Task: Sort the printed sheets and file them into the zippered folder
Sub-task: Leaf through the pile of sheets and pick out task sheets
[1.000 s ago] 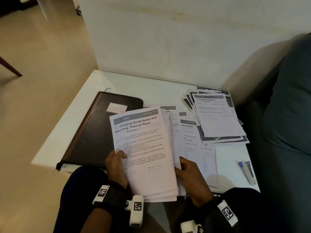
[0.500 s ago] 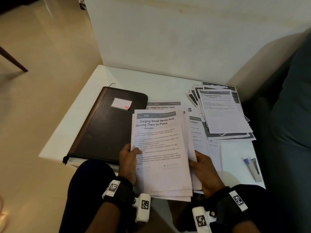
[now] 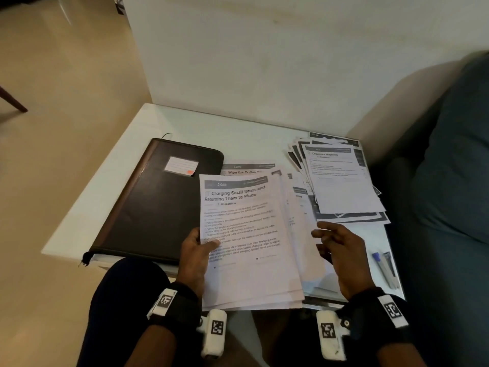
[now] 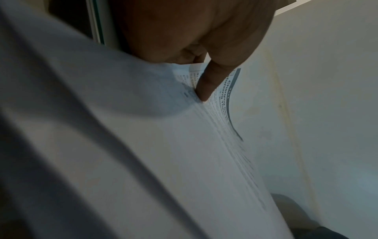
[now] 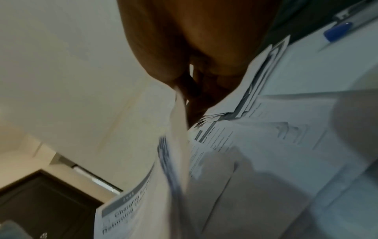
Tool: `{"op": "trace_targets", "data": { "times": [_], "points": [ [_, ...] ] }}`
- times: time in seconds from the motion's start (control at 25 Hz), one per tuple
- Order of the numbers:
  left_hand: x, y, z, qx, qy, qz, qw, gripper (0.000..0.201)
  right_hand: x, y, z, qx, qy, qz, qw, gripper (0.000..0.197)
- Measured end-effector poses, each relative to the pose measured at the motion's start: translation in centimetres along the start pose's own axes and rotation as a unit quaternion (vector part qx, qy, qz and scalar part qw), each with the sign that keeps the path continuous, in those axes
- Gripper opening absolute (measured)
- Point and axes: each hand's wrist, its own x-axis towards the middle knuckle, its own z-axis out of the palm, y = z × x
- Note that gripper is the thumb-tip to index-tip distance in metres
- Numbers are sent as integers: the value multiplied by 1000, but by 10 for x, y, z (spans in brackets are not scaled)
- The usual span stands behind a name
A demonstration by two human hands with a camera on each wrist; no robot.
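Observation:
My left hand [image 3: 197, 245] grips a stack of printed sheets [image 3: 246, 239] by its left edge, thumb on the top page titled "Charging Small Items". In the left wrist view the thumb [image 4: 206, 87] presses on that stack [image 4: 184, 145]. My right hand [image 3: 336, 245] hovers just right of the stack, fingers loosely spread, holding nothing. The dark zippered folder [image 3: 156, 202] lies closed on the white table [image 3: 111, 192], left of the stack. More sheets [image 3: 304, 207] lie flat under the held stack. A fanned pile of sheets [image 3: 341, 181] sits at the table's right rear.
Two pens [image 3: 385, 268] lie near the table's right front corner. A dark teal sofa [image 3: 449, 181] borders the table on the right and a pale wall stands behind it. Tiled floor [image 3: 53, 128] lies to the left. My knees are under the front edge.
My right hand has let go of the stack's right edge and lifted off to the right. The held stack shifted rightward, off the folder, and is now held by the left hand alone.

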Motion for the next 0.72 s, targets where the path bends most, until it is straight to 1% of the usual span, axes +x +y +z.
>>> {"op": "trace_targets", "data": {
  "times": [0.04,0.08,0.16,0.2,0.24,0.36,0.44,0.52,0.56,0.64,0.72],
  "points": [
    [2,-2,1,-1,1,-2,1000,34,0,-1,1,20,-17,34,999,24],
    [4,-3,2,2,0,-3,1000,35,1,1,6,22,-40,77,996,20],
    [4,-5,6,16,-8,0,1000,34,10,19,17,12,-74,153,985,34],
    [3,-6,7,22,-11,0,1000,34,16,27,24,13,-77,166,983,36],
    [3,-7,6,27,-14,-2,1000,34,23,34,29,8,-76,156,985,34],
    [3,-6,4,35,-12,-5,999,32,43,44,30,-81,-61,59,993,18],
    [6,-6,3,28,0,-7,1000,32,51,33,17,-164,-29,-9,986,18],
    [7,-5,4,26,6,-9,1000,33,53,6,-7,-228,9,-82,970,16],
    [7,-6,4,25,6,-9,1000,34,52,-11,-21,-238,30,-115,964,14],
    [6,-7,6,25,7,-9,1000,37,43,-50,-48,-213,60,-154,963,14],
    [4,-5,8,29,9,-12,999,38,36,-78,-66,-155,63,-151,974,14]
  ]
}}
